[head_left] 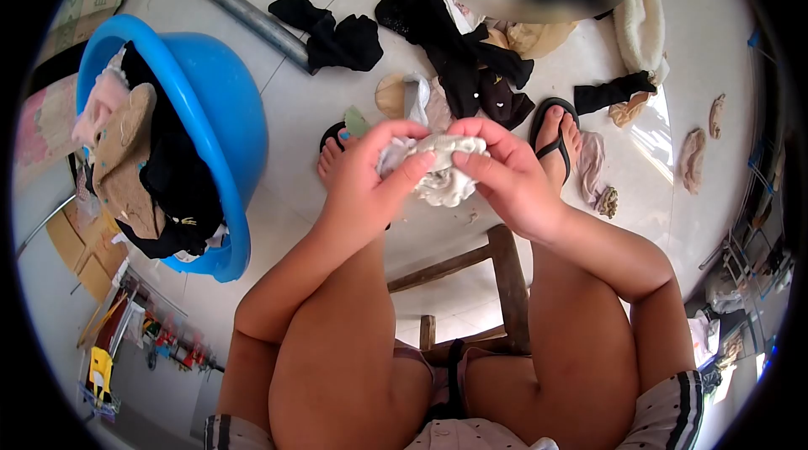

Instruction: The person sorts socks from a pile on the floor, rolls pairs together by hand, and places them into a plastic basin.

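Above the floor between my knees, a bunched-up whitish sock point(446, 185) is gripped from both sides. My left hand point(362, 176) pinches its left part between thumb and fingers. On the other side, the thumb and fingers of my right hand point(518, 181) are closed on its upper edge. Beyond the hands lies a pile of black socks point(454, 50) with beige ones point(539, 37) and a white-grey piece point(415, 101) among them. The fingers behind the bunched cloth are partly hidden.
A blue tub point(223, 105) full of socks stands at left, beside a metal pole point(231, 4). Single socks lie on the tiles, such as a black one point(349, 37) and a pinkish one point(592, 164). A wooden stool point(505, 273) is between my legs.
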{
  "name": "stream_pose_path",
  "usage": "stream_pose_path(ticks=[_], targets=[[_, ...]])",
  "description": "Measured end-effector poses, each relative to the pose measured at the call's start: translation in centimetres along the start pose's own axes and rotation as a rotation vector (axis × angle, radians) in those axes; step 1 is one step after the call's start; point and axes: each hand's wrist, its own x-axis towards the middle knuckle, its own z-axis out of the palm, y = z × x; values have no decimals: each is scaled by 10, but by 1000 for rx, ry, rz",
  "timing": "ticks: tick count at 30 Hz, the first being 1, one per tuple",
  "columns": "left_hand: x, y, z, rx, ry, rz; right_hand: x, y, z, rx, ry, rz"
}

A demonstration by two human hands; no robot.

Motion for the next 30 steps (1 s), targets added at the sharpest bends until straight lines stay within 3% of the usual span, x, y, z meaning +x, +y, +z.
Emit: stream_pose_path(ticks=[1, 3, 4, 6, 7, 9, 10, 11, 13, 14, 15, 16, 18, 19, 21, 23, 25, 27, 28, 29, 30], targets=[[0, -2, -5, 1, 0, -1, 0, -1, -1, 1, 0, 0], [2, -9, -14, 23, -185, -291, 0, -2, -3, 196, 59, 100], [1, -8, -12, 23, -185, -293, 0, 0, -5, 197, 18, 101], [0, -6, -8, -917, -107, -364, 3, -1, -7, 318, -12, 139], [0, -9, -10, -916, -105, -364, 4, -2, -7, 438, -44, 175], [1, -17, -16, -1300, -169, -382, 5, -4, -5, 519, -82, 189], [-2, -18, -16, -1319, -126, -450, 6, -5, -4, 600, -118, 203], [-1, -19, -16, -1317, -125, -450, 6, -6, -3, 680, -153, 217], [3, -20, -13, -1260, -333, -401, 8, -10, -6, 740, -228, 230], [7, -14, -10, -1050, -189, -433, 8, -17, -5, 675, -227, 159], [7, -13, -10, -1049, -192, -435, 9, -22, -6, 609, -224, 90], [7, -12, -10, -751, -44, -329, 10, -27, -11, 607, -321, 25], [4, -5, -4, -334, 271, -71, 8, -38, -11, 296, -156, -20], [2, -2, -8, -335, 276, -73, 7, -42, -8, 133, -106, -35], [0, 3, -18, 63, 53, 329, 7, -32, -7, 23, -103, -57], [1, 13, -7, 129, 4, 346, 8, -22, 3, -31, -124, -114], [1, 14, -3, 322, -8, 150, 6, -19, 6, -175, -156, -149], [1, 10, -10, 320, 53, 126, 8, -20, 0, -344, -4, -328], [1, 10, -18, -28, 250, 28, 10, -26, -6, -431, 175, -421], [2, 10, -27, -377, 435, -67, 10, -36, -22, -433, 180, -432], [0, -6, -41, -375, 434, -64, 7, -45, -41, -345, 277, -379]])
